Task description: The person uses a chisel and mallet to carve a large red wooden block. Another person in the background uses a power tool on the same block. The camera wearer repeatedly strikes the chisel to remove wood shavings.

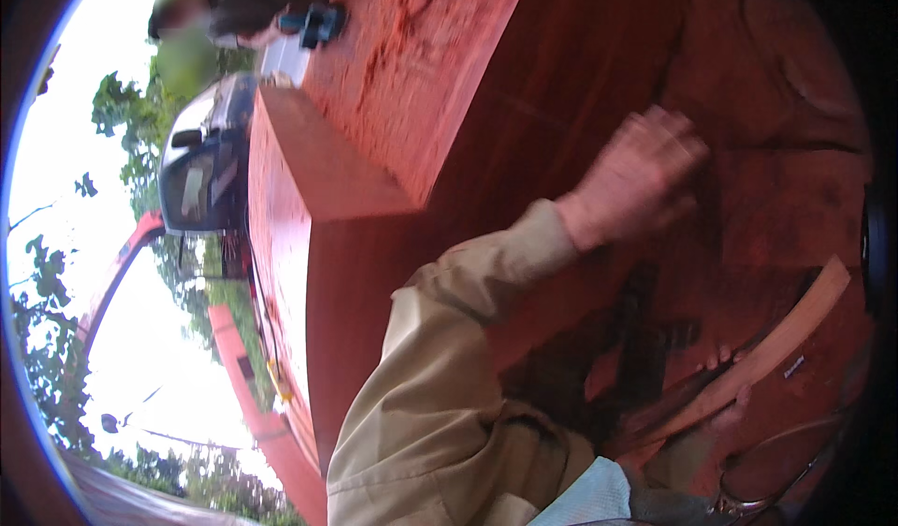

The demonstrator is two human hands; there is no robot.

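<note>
The picture is tilted, with the sky on its left. My left hand (pixel 641 180), in a khaki sleeve, is raised in front of the dark side of a large reddish wooden piece (pixel 374 264). Its fingers are smeared by motion, and I see nothing held in it. Lower right, my right hand (pixel 730 414) is closed round a long, narrow wooden strip (pixel 790 334), with only some fingertips showing at its edges. The strip runs slantwise, and its lower end is lost in shadow near my body.
Sawdust covers a broad reddish board (pixel 402 68) at the top. Another person (pixel 262 7) in dark clothes holds a blue-green power tool (pixel 323 26) there. A parked vehicle (pixel 201 175) and trees stand beyond. Reddish beams (pixel 253 395) lie lower left. Dark shapes in shadow are unclear.
</note>
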